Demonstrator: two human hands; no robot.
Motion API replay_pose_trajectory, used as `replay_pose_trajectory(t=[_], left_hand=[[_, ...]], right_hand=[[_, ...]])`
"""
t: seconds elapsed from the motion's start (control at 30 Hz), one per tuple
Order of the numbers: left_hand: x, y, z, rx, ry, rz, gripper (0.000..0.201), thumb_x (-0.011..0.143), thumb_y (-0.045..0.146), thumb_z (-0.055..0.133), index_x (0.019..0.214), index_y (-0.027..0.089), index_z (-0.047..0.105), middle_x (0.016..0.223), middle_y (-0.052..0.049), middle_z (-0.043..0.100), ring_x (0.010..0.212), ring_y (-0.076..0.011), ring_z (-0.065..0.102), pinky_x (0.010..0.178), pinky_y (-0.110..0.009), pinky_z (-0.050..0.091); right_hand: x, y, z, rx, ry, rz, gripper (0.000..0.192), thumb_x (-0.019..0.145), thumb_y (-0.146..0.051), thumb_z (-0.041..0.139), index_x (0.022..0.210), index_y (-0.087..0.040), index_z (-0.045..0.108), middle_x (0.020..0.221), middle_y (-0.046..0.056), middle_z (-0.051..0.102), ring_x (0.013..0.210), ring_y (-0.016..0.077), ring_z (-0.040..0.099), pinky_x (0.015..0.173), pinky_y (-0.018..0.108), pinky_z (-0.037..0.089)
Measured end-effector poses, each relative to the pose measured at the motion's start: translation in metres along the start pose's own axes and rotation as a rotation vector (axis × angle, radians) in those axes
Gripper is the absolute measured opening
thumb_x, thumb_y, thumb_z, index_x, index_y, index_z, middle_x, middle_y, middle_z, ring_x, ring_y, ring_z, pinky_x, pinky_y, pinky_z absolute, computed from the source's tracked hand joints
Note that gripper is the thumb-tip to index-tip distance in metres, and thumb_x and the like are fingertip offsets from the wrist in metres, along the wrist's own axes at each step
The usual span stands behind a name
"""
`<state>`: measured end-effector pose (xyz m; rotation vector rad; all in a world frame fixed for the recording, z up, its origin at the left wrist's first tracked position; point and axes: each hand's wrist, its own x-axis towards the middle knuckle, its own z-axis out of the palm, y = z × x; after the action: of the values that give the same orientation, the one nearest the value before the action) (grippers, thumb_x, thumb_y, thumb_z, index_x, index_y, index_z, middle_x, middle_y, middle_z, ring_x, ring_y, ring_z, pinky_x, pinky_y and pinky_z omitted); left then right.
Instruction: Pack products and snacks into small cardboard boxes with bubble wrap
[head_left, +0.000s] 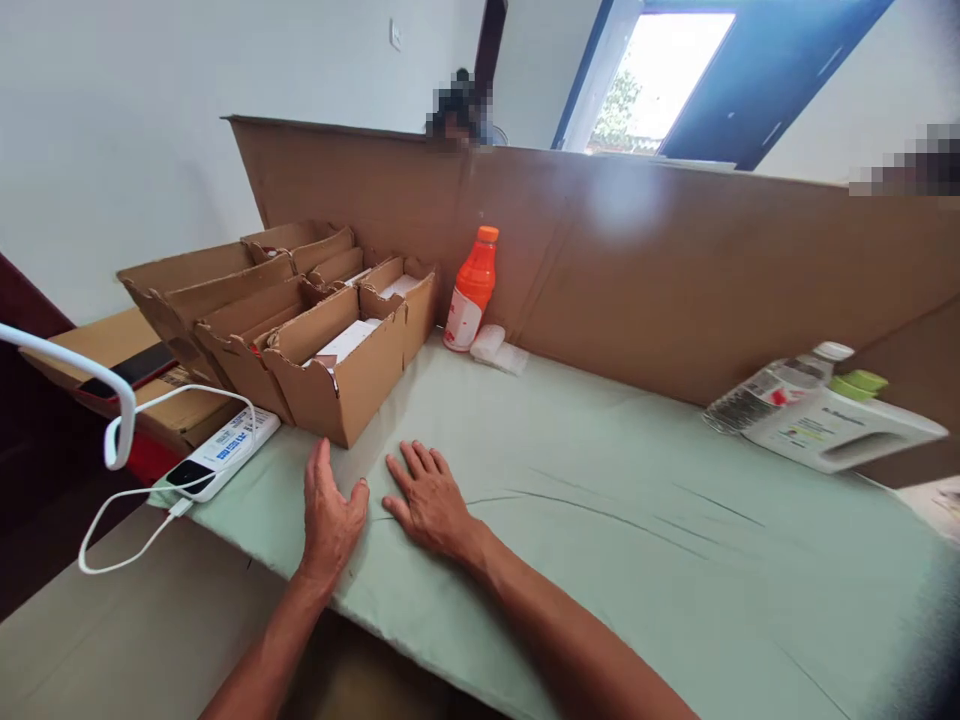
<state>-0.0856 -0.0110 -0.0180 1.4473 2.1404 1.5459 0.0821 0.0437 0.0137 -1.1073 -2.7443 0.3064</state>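
Note:
My left hand (330,515) is at the table's near left part, edge-on with thumb and fingers apart, holding nothing. Beside it, my right hand (429,498) lies palm down on the pale green tabletop (570,480), fingers stretched out. Just beyond both hands stands a cardboard bin (367,385) with white cards or paper in it. More open cardboard bins (217,275) stand behind and to its left. A white power bank (225,455) with a small dark display and a plugged-in white cable (124,565) lies left of my left hand.
An orange bottle (474,285) stands against a tall cardboard panel (637,270), beside a clear plastic packet (499,350). At the right, a clear bottle (780,385) and a white jug (847,435) with a green cap lean there. A person's head (457,110) shows behind the panel.

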Motion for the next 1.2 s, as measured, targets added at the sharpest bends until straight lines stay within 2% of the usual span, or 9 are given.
replay_pose_trajectory(t=[0.1,0.2,0.33,0.47,0.53,0.6,0.83,1.03,1.2], left_hand=[[-0.015,0.008,-0.006,0.114,-0.102,0.137,0.056,0.089,0.031,0.053,0.140,0.010,0.049,0.146,-0.024,0.048,0.139,-0.0365,0.045,0.116,-0.057,0.037],[-0.025,0.018,-0.006,0.254,-0.306,0.302,0.046,0.091,0.035,0.051,0.130,0.011,0.060,0.143,-0.023,0.054,0.135,-0.0365,0.049,0.112,-0.055,0.041],[-0.040,0.031,-0.003,0.315,-0.505,0.415,0.044,0.089,0.037,0.056,0.128,0.018,0.064,0.145,-0.017,0.056,0.140,-0.0347,0.045,0.118,-0.055,0.032],[-0.051,0.034,-0.008,0.376,-0.592,0.440,0.050,0.090,0.039,0.056,0.133,0.017,0.061,0.152,-0.019,0.050,0.145,-0.0365,0.039,0.121,-0.057,0.022],[-0.051,0.034,-0.010,0.402,-0.605,0.448,0.050,0.090,0.040,0.054,0.135,0.017,0.060,0.153,-0.018,0.050,0.146,-0.0359,0.038,0.121,-0.057,0.022],[-0.051,0.033,-0.012,0.418,-0.612,0.464,0.051,0.091,0.041,0.053,0.135,0.017,0.060,0.153,-0.018,0.050,0.145,-0.0359,0.038,0.120,-0.056,0.023],[-0.059,0.028,-0.021,0.442,-0.604,0.535,0.054,0.094,0.044,0.044,0.136,0.012,0.059,0.151,-0.023,0.050,0.144,-0.0400,0.038,0.118,-0.060,0.024],[-0.066,0.015,-0.024,0.437,-0.577,0.591,0.054,0.095,0.046,0.041,0.136,0.016,0.059,0.150,-0.021,0.051,0.144,-0.0389,0.039,0.117,-0.061,0.026],[-0.066,0.008,-0.018,0.456,-0.529,0.622,0.053,0.095,0.046,0.041,0.137,0.017,0.058,0.147,-0.020,0.054,0.143,-0.0369,0.041,0.117,-0.059,0.027]], right_hand=[[-0.066,-0.027,-0.002,0.076,-0.078,-0.102,0.064,0.100,-0.054,0.046,0.156,-0.025,0.038,0.165,0.014,0.031,0.153,0.0345,0.025,0.124,0.055,0.016],[-0.117,-0.055,-0.002,0.164,-0.125,-0.209,0.070,0.096,-0.054,0.055,0.157,-0.025,0.036,0.164,0.013,0.033,0.154,0.0321,0.023,0.125,0.053,0.014],[-0.141,-0.047,-0.006,0.285,-0.036,-0.269,0.047,0.095,-0.048,0.059,0.134,-0.022,0.063,0.151,0.011,0.053,0.143,0.0252,0.043,0.121,0.043,0.029],[-0.146,0.028,-0.027,0.184,0.200,0.190,0.040,0.099,-0.038,0.049,0.133,-0.022,0.064,0.146,0.012,0.058,0.137,0.0257,0.050,0.115,0.047,0.036],[-0.158,0.067,-0.038,0.015,0.217,0.479,0.048,0.098,-0.039,0.049,0.141,-0.019,0.057,0.153,0.016,0.050,0.142,0.0312,0.044,0.114,0.053,0.034],[-0.181,0.088,-0.044,-0.100,0.186,0.640,0.051,0.099,-0.040,0.046,0.145,-0.017,0.052,0.156,0.018,0.045,0.145,0.0347,0.039,0.114,0.056,0.033],[-0.299,0.056,-0.029,-0.300,0.088,0.728,0.054,0.103,-0.045,0.035,0.151,-0.022,0.046,0.160,0.014,0.042,0.148,0.0322,0.035,0.117,0.056,0.028],[-0.389,0.050,-0.016,-0.434,0.214,1.038,0.057,0.102,-0.047,0.029,0.148,-0.020,0.048,0.156,0.017,0.046,0.146,0.0339,0.039,0.114,0.060,0.031],[-0.441,0.044,-0.012,-0.458,0.315,1.091,0.057,0.099,-0.045,0.031,0.142,-0.016,0.054,0.152,0.018,0.051,0.142,0.0316,0.045,0.114,0.052,0.036]])
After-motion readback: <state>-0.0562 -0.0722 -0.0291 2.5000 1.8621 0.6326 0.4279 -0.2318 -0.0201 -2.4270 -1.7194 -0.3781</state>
